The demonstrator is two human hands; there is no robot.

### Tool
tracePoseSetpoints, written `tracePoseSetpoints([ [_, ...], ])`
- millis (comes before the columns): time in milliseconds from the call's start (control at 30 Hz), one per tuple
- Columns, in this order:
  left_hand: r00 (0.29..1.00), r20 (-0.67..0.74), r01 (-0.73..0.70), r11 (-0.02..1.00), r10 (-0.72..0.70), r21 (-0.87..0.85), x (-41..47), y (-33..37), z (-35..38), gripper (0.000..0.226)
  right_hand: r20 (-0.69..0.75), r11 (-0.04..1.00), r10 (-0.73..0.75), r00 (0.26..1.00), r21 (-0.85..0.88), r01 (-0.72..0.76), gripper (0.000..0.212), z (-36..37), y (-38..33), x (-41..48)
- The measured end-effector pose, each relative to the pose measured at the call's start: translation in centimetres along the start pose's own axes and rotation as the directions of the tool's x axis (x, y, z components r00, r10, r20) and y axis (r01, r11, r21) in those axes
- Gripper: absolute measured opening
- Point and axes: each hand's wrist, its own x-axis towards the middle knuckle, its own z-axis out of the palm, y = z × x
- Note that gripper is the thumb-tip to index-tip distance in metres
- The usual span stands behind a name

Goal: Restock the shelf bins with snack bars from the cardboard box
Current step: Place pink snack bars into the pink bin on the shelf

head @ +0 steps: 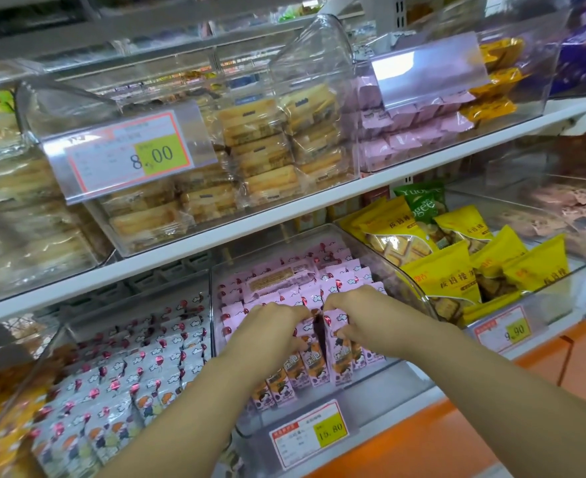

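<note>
Left hand and right hand nearly touching inside the clear bin, each curled round a handful of upright pink snack bars, a dark gap parted between them; cardboard box out of view. Best to squeeze each handful flat and square, easing both apart evenly without fanning the slim, slick, crinkly wrappers. Hard, glossy, curved bin walls, so probably little give sideways.

Clear plastic bin, middle of lower shelf, open-topped. Packed with pink-wrapped snack bars standing upright in close rows. Front-row bars show cartoon print and are parted, dark gap between.
</note>
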Motion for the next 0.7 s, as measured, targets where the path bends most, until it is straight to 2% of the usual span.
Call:
tracePoseSetpoints([
  [133, 1.0, -0.005, -0.01, 1.0, 0.01, 0.021, 0.0, 0.0, -0.1, 0.05, -0.009, 0.998, 0.003, 1.0, -0.066, -0.004, 0.043, 0.4, -0.4, 0.2],
  [300, 1.0, -0.02, -0.021, 0.998, 0.023, 0.066, -0.3, 0.0, 0.0, 0.048, -0.082, 0.999, -0.023, 0.996, 0.038, 0.026, 0.037, -0.1, -0.3, 0.4],
  [467, 0.999, -0.049, -0.017, 0.995, 0.022, 0.102, -0.5, 0.3, -0.1, 0.043, -0.114, 0.999, -0.029, 0.993, 0.035, 0.033, 0.033, 0.6, -0.5, 0.7],
  [600, 0.999, -0.052, -0.009, 0.997, 0.012, 0.072, -0.7, 0.5, -0.4, 0.047, -0.125, 0.997, -0.001, 0.992, 0.081, 0.012, 0.029, 0.1, -0.5, 0.5],
  [700, 0.998, -0.062, -0.014, 0.998, 0.018, 0.064, -1.0, 0.6, -0.7, 0.047, -0.195, 0.992, 0.019, 0.981, 0.128, 0.007, 0.024, -0.9, -0.6, 0.5],
])
